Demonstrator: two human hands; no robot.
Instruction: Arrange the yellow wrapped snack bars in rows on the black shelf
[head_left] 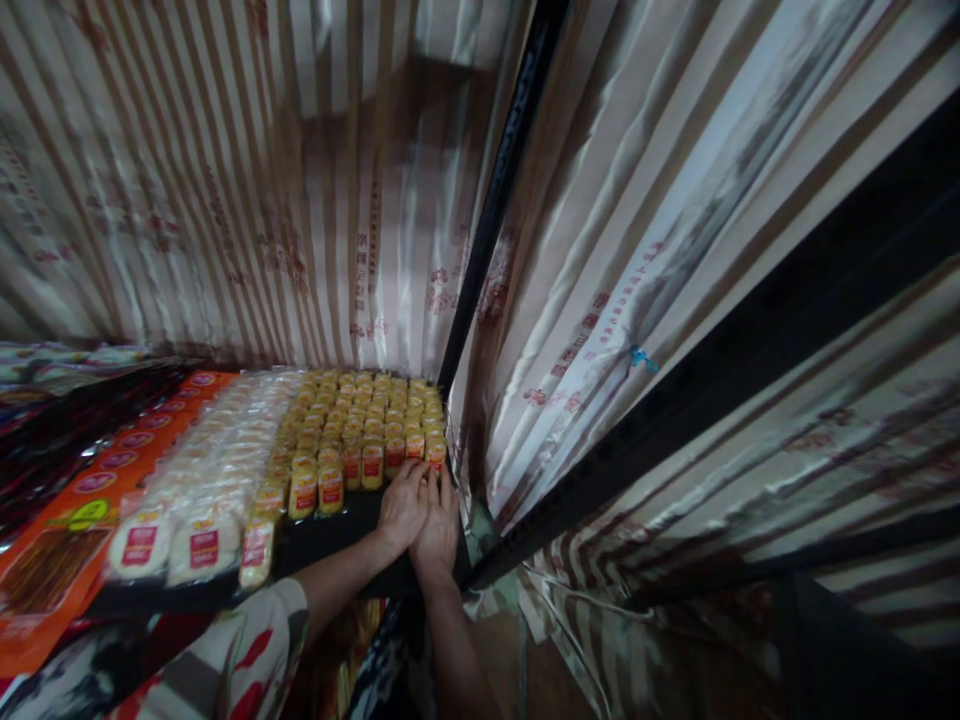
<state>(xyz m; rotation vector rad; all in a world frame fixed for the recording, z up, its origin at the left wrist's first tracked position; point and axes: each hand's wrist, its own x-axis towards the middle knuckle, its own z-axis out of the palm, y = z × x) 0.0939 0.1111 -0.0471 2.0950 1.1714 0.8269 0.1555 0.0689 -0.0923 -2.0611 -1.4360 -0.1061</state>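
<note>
My left hand (405, 507) and my right hand (436, 520) lie close together, side by side and touching, at the front right corner of a dark shelf (322, 548). Both reach forward with fingers stretched out against the front of the small yellow snack packets (373, 466) with red labels. The fingertips touch the nearest packets at the right end, and partly cover them. No packet shows clearly gripped in either hand. Those packets stand upright in tight rows, several deep. The rows to the left of my hands come further forward.
White packets (204, 545) with red labels stand left of the yellow ones, beside orange packs (56, 575). A black upright post (491, 210) rises at the shelf's back right corner. A long black bar (675, 400) slants on the right. Striped printed sheeting (360, 200) hangs behind.
</note>
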